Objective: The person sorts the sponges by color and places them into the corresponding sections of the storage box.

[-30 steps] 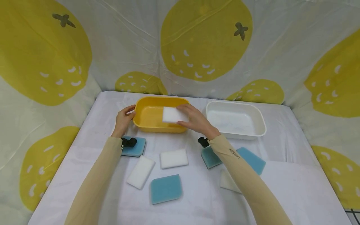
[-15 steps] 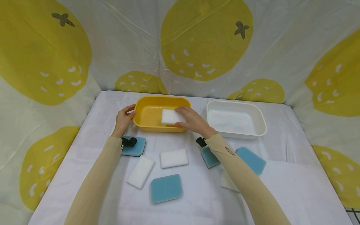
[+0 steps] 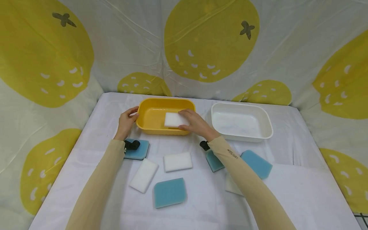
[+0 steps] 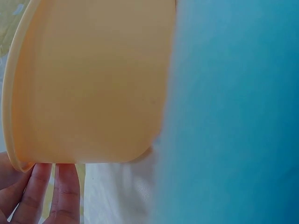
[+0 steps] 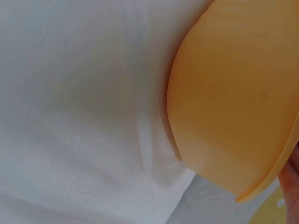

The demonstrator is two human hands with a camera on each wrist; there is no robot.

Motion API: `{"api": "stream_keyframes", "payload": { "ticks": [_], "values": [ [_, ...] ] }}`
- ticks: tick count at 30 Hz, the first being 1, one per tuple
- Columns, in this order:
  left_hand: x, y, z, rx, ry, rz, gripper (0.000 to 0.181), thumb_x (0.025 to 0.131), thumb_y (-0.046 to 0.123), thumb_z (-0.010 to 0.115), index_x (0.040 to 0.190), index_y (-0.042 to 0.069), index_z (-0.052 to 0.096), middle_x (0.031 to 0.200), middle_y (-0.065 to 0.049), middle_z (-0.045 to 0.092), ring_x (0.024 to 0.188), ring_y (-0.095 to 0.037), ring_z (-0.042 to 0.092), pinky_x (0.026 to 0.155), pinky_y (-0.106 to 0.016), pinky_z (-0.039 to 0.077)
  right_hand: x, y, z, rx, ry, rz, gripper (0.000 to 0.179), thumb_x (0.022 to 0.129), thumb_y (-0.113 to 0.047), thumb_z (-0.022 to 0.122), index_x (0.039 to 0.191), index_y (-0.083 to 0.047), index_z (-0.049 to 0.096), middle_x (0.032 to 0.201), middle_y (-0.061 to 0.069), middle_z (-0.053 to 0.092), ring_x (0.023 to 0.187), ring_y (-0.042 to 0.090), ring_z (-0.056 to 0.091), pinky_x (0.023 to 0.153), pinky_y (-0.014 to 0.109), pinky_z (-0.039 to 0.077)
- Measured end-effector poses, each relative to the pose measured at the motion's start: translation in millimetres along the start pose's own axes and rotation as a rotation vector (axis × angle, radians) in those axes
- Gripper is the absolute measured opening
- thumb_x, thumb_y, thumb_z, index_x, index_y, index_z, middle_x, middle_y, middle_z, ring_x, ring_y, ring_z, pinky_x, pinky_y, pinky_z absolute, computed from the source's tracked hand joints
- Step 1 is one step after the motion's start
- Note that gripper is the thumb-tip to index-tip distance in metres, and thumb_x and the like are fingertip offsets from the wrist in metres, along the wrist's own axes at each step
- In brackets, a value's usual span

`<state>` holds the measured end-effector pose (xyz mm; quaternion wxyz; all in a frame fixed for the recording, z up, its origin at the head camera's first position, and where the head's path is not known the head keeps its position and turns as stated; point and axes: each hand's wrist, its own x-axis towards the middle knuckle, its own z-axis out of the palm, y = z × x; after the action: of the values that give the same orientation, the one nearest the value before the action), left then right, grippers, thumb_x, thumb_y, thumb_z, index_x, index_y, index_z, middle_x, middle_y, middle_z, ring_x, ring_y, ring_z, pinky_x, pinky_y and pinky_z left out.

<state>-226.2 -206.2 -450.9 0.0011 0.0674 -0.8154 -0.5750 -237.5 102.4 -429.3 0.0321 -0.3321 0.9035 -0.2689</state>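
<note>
In the head view my right hand (image 3: 198,123) holds a white sponge (image 3: 173,119) by its right end, inside the right half of a yellow plastic tub (image 3: 161,131). My left hand (image 3: 126,121) grips the tub's left end at the rim. The left wrist view has those fingers (image 4: 67,191) against the outside of the tub wall (image 4: 93,93), with the thumb at the rim. Only part of the right hand (image 5: 290,186) shows past the tub's rim in the right wrist view. Whether the held sponge touches the tub floor I cannot tell.
A white tub (image 3: 244,138) stands right of the yellow one. Two white sponges (image 3: 178,162) and a blue sponge (image 3: 170,192) lie in front. Another blue sponge (image 3: 141,150) sits by the left wrist. More sponges (image 3: 256,163) lie around the right forearm, partly covered.
My right hand has moved slightly left and down with the white sponge, lower into the yellow tub. The left hand keeps its place on the tub.
</note>
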Motion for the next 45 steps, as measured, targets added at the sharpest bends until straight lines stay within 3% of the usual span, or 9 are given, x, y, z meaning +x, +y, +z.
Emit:
{"api": "stream_keyframes", "payload": {
  "ticks": [16,20,30,38,45],
  "values": [
    [-1.8,2.7,0.6,0.006,0.0,-0.014,0.042,0.1,0.007,0.048,0.142,0.002,0.045,0.14,-0.018,0.046,0.114,-0.034,0.053,0.098,-0.04,0.045,-5.7,-2.4,-7.7,0.085,0.035,0.041,0.062,0.086,-0.025,0.073,0.136,0.002,0.048,0.136,0.018,0.048,0.125,0.031,0.044,0.107,0.039,0.033],
    [-1.1,2.3,0.2,0.007,0.001,-0.009,0.042,0.1,0.006,0.049,0.142,0.002,0.045,0.14,-0.018,0.046,0.114,-0.034,0.053,0.098,-0.04,0.045,-15.4,-2.4,-18.3,0.148,0.075,0.029,0.062,0.087,-0.024,0.073,0.137,0.001,0.047,0.137,0.017,0.048,0.126,0.031,0.043,0.107,0.042,0.033],
    [0.4,-0.3,0.3,0.005,0.002,-0.008,0.042,0.1,0.007,0.049,0.142,0.003,0.045,0.14,-0.018,0.046,0.113,-0.034,0.053,0.099,-0.04,0.044,-44.3,-2.1,-42.8,0.201,0.281,-0.121,0.06,0.079,-0.014,0.08,0.131,0.002,0.054,0.13,0.013,0.055,0.121,0.027,0.049,0.103,0.04,0.038],
    [0.1,-0.1,0.2,0.003,0.004,-0.012,0.042,0.1,0.007,0.05,0.141,0.002,0.046,0.139,-0.017,0.047,0.112,-0.034,0.054,0.098,-0.039,0.045,-69.9,-11.6,-58.0,0.175,0.313,-0.11,0.061,0.078,-0.012,0.08,0.132,-0.001,0.054,0.131,0.013,0.054,0.122,0.027,0.048,0.103,0.043,0.039],
    [0.6,0.6,-0.2,0.003,0.003,-0.017,0.042,0.1,0.008,0.05,0.141,0.003,0.046,0.139,-0.017,0.047,0.111,-0.033,0.054,0.098,-0.038,0.045,-87.8,-17.4,-58.3,0.202,0.324,-0.127,0.063,0.077,-0.007,0.08,0.134,-0.002,0.053,0.132,0.011,0.054,0.122,0.025,0.048,0.103,0.043,0.038]
  ]
}}
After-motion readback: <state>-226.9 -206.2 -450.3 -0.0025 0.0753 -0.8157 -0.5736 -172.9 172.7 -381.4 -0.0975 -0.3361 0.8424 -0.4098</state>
